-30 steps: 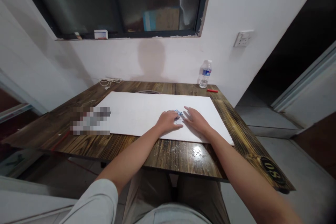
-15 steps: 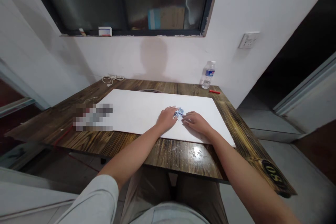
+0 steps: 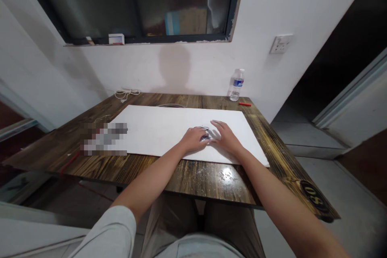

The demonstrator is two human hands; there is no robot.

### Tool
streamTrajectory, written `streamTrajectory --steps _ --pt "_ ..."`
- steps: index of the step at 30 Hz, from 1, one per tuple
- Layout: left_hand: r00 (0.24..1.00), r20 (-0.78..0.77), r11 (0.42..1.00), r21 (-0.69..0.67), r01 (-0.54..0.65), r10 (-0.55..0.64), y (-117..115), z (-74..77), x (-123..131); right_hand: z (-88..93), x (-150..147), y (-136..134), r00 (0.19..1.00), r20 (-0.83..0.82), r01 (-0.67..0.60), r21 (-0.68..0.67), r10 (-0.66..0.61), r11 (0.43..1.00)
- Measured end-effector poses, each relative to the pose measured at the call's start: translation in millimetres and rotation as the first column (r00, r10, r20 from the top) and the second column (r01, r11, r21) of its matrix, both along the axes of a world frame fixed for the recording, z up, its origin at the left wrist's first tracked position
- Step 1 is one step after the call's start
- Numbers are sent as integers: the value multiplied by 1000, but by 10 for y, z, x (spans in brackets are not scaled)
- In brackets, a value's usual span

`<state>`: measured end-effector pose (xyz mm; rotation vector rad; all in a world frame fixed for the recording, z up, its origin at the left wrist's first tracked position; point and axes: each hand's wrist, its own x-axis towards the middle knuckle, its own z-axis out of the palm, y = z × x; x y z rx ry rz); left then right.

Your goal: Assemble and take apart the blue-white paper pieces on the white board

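On the white board (image 3: 157,129) lies a small pile of thin dark-blue pieces (image 3: 204,137), too small and blurred for me to tell their kind. My left hand (image 3: 193,140) curves around the left side of this pile, palm down, fingers stretched over its far edge and partly covering it. From the right, my right hand (image 3: 226,139) faces it with the fingers spread and the thumb reaching towards my left hand. Both hands rest on or just above the board. I see nothing gripped in either one.
The board lies on a dark wooden table (image 3: 205,177). At the back right stand a plastic bottle (image 3: 236,85) and a red pen-like stick (image 3: 244,104). A coiled white cord (image 3: 127,94) lies at the back left. A blurred-out patch (image 3: 104,139) covers the board's left end.
My right hand has spread its fingers and lifted them towards the far side. My left hand has drawn in over the pile, which looks more covered and bunched. The view has shifted slightly.
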<state>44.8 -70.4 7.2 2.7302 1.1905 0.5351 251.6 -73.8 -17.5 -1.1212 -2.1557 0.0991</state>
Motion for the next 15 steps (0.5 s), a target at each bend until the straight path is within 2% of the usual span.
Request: streamTrajectory --steps 3,6,12,13,15 --pt "999 7 999 8 39 -39 4 -13 0 -31 -2 14 997 64 -26 -86 32 996" --pt "999 44 1000 5 -20 20 9 -36 10 -29 -6 21 986 124 -85 -177 108 981" --pt "967 110 973 -11 -230 229 70 -91 -3 32 -13 2 983 70 -161 -119 170 980" --pt "968 83 971 -17 -237 237 76 -96 -10 39 -18 -4 982 59 -172 -111 179 979" --pt "984 -16 983 -52 -177 177 72 -93 -23 51 -28 -17 981 48 -182 -107 188 977"
